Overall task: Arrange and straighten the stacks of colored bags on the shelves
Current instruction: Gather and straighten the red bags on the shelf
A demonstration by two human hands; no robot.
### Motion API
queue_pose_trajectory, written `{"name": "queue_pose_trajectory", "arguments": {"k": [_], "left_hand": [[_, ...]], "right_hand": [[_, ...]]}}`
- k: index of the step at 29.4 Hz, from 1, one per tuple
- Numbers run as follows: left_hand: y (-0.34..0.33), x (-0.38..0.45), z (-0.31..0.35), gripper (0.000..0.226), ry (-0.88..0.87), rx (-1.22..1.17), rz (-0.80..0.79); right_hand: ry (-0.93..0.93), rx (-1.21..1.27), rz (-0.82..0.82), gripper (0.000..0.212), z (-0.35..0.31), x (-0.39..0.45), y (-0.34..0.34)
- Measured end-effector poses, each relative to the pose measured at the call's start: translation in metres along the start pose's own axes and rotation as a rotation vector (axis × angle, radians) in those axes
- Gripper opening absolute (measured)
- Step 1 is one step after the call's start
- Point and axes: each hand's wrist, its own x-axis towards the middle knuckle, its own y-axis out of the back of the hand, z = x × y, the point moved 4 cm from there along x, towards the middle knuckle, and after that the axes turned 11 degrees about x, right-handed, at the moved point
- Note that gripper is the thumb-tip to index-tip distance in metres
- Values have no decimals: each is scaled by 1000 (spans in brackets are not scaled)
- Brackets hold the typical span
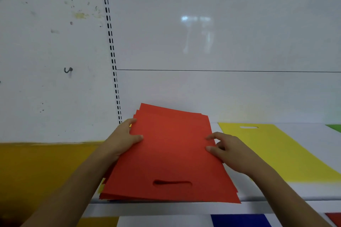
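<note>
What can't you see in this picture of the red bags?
- Head view: how many bags the red stack of flat bags holds; the top bag covers the rest.
- Green bag: the right edge cuts it off.
- Blue bag on the lower shelf: the bottom edge cuts it off.
- Left hand fingers under the stack: hidden by bags.
</note>
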Motion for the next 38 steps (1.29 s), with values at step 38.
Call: {"name": "queue_pose_trajectory", "arguments": {"k": [38], "left_hand": [[-9,-44,48,41,-325,18,211]], "right_hand": [[193,130,230,51,-54,-78,30]]}}
